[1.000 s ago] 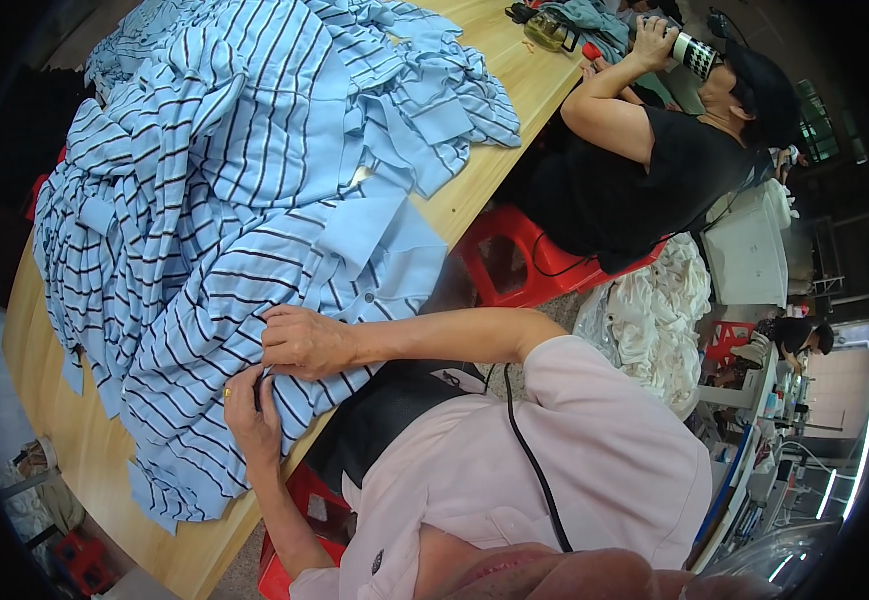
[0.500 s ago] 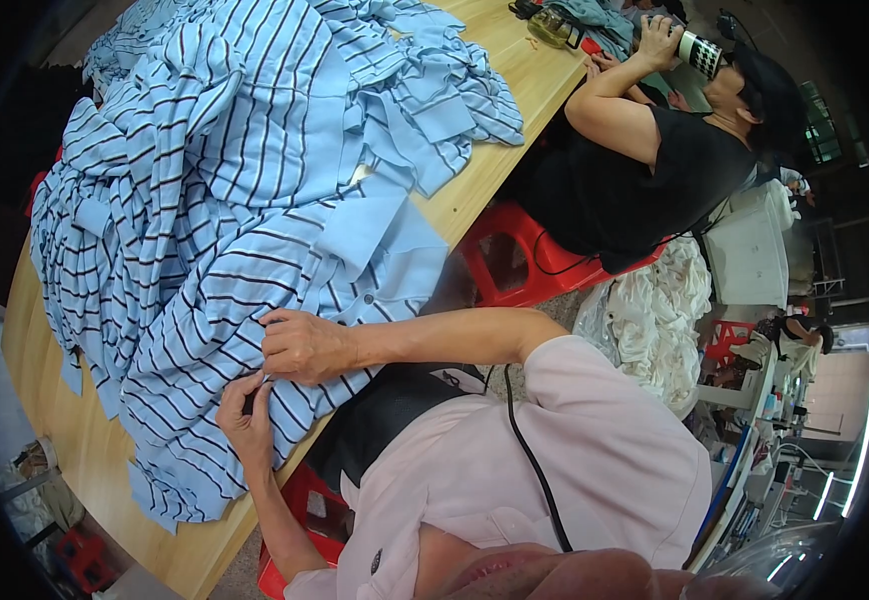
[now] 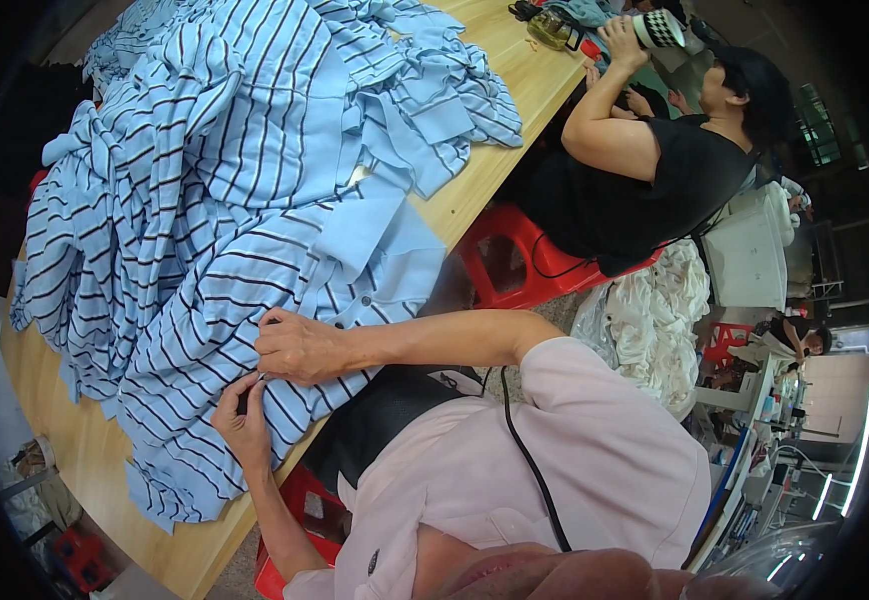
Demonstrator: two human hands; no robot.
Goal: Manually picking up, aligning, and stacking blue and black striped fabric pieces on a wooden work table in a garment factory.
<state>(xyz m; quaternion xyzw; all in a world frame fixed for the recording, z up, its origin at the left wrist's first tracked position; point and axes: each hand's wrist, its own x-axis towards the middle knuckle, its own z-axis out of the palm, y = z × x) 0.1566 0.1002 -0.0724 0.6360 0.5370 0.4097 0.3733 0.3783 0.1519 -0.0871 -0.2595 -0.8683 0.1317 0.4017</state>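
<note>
Partly, the right hand (image 3: 300, 347) hides the striped fabric (image 3: 195, 330).

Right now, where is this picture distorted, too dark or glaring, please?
In the head view, the wooden table curves near the rim; the corners fall to black; at far right, tube lights glare white; around the left hand and right hand, the striped cloth is well lit, its stripes clear.

In the blue striped garments (image 3: 275, 110), soft matt knit cloth, creased. Beneath, smooth pale wood with a faint sheen on the table (image 3: 85, 460). To the right, hard glossy red plastic on the stool (image 3: 515, 290), rumpled matt white cloth (image 3: 660, 310) beyond; near, matt pink cloth in the shirt (image 3: 595, 450).
</note>
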